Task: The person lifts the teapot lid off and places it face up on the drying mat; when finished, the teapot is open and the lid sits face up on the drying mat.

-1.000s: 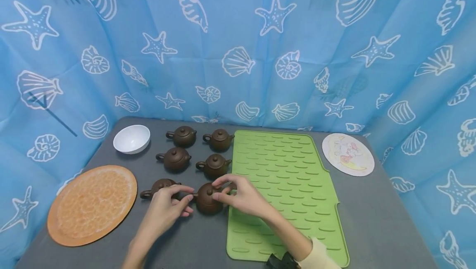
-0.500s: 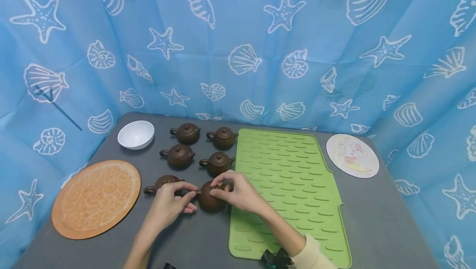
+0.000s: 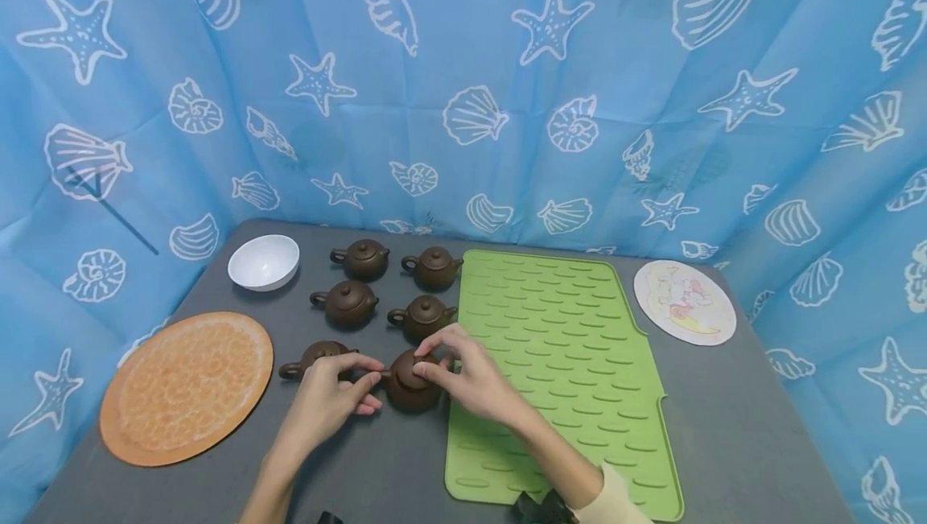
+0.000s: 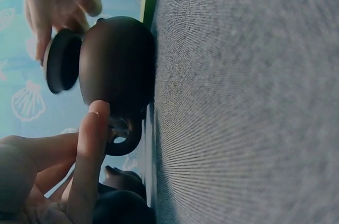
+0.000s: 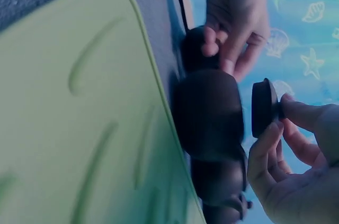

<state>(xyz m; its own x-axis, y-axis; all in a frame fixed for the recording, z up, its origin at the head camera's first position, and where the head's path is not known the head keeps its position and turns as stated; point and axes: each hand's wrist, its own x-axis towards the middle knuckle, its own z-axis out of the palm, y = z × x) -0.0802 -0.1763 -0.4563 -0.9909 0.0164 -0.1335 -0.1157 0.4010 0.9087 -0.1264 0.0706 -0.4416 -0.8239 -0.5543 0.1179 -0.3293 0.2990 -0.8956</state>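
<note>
Close around the nearest teapot (image 3: 411, 385) stand five more brown teapots: one (image 3: 316, 356) just to its left, partly behind the left hand (image 3: 329, 399), and four in two pairs beyond it, at (image 3: 422, 317), (image 3: 349, 303), (image 3: 434, 267) and (image 3: 364, 258). All six sit on the grey desk (image 3: 731, 427) in two columns, and the nearest pot stands just beside the left edge of a green ribbed mat (image 3: 565, 363).

The right hand (image 3: 463, 375) pinches the small round lid (image 5: 263, 107) by its knob; in the right wrist view the lid is lifted clear of the pot's mouth (a thin gap shows between them), and the left wrist view shows the same. The left hand's fingers are curled toward the pot's loop handle (image 4: 123, 140), with one fingertip against the pot's side above it; whether they actually pinch the handle cannot be told for sure.

A white bowl (image 3: 264, 262) stands at the far left of the desk, an orange round mat (image 3: 187, 387) lies at the near left, and a pale round coaster (image 3: 684, 301) with a cartoon drawing lies at the far right, beyond the green mat.

Faint dark letters at the backdrop's top left cannot be read whole. A blue cloth (image 3: 507, 65) printed with white shells and starfish closes in the desk on three sides.
</note>
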